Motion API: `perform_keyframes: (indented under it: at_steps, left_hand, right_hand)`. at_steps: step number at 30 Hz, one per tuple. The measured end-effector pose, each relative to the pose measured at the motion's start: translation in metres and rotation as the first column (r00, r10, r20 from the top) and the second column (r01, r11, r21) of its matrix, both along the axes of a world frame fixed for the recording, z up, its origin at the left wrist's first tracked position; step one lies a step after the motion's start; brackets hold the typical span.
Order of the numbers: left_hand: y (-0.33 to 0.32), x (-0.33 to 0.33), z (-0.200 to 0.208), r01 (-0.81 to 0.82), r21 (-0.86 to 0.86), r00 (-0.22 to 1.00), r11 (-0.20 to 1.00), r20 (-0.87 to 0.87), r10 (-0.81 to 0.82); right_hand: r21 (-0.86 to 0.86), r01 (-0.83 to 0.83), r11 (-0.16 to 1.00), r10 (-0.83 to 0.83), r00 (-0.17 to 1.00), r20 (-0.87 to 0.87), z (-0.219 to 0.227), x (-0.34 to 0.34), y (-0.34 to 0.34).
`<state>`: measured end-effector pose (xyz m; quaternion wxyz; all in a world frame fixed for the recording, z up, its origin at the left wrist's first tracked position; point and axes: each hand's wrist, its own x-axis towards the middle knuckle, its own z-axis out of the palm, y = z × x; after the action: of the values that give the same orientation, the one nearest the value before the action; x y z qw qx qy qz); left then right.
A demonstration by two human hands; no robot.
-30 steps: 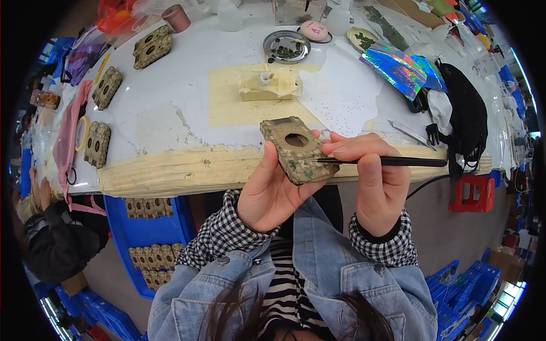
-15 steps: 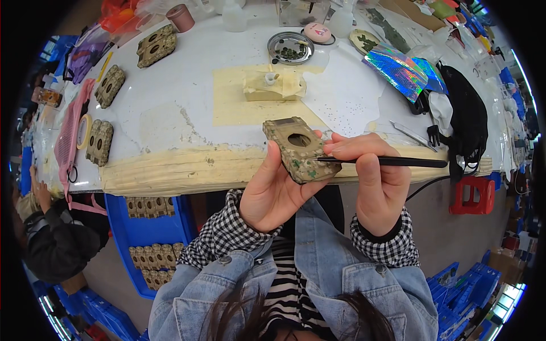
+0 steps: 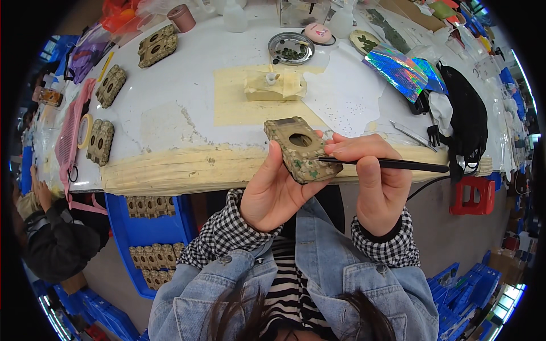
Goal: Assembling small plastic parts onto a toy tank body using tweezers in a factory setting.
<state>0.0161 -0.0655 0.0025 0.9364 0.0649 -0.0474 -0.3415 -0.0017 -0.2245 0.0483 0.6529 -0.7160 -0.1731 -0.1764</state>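
My left hand (image 3: pixel 270 190) grips a camouflage-patterned casing (image 3: pixel 290 142) from below, tilted above the table's front edge. The casing has a round hole in its upper face and small green patches on its near side. Black tweezers (image 3: pixel 406 165) lie between the thumb and fingers of my right hand (image 3: pixel 375 184). Their tips touch or nearly touch the casing's near side beside the green patches; whether they pinch anything is too small to tell. Some of my right fingertips rest near the casing's right edge.
A taped block (image 3: pixel 267 96) holding a tiny cup stands beyond my hands. Behind it is a round dish (image 3: pixel 277 51) of small green pieces. More casings (image 3: pixel 157 45) lie at the left; a blue crate (image 3: pixel 126 227) below holds several. A metal knife-like tool (image 3: pixel 414 135) lies right.
Almost nothing differs. The casing and both hands have shifted very slightly to the right, and the tweezers' rear end sits a little lower.
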Motion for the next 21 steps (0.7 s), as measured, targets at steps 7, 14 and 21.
perform_keyframes:
  at_steps: [7, 14, 21]
  left_hand:
    - [-0.0003, 0.0, -0.0008, 0.002, -0.032, 1.0, 0.999, -0.008, -0.002]
    - [-0.0002, 0.0004, -0.0017, -0.004, -0.028, 1.0, 1.0, 0.001, 0.004]
    - [-0.0009, -0.0001, -0.001, 0.004, -0.045, 1.0, 0.999, -0.003, -0.005]
  right_hand:
    - [-0.006, 0.007, 1.0, -0.007, 1.0, 0.001, 0.0, -0.0001, -0.0004]
    - [-0.015, 0.002, 1.0, -0.003, 1.0, -0.002, 0.0006, -0.0005, -0.0003]
    - [0.0, 0.007, 1.0, -0.007, 1.0, 0.012, -0.0007, -0.0006, -0.0001]
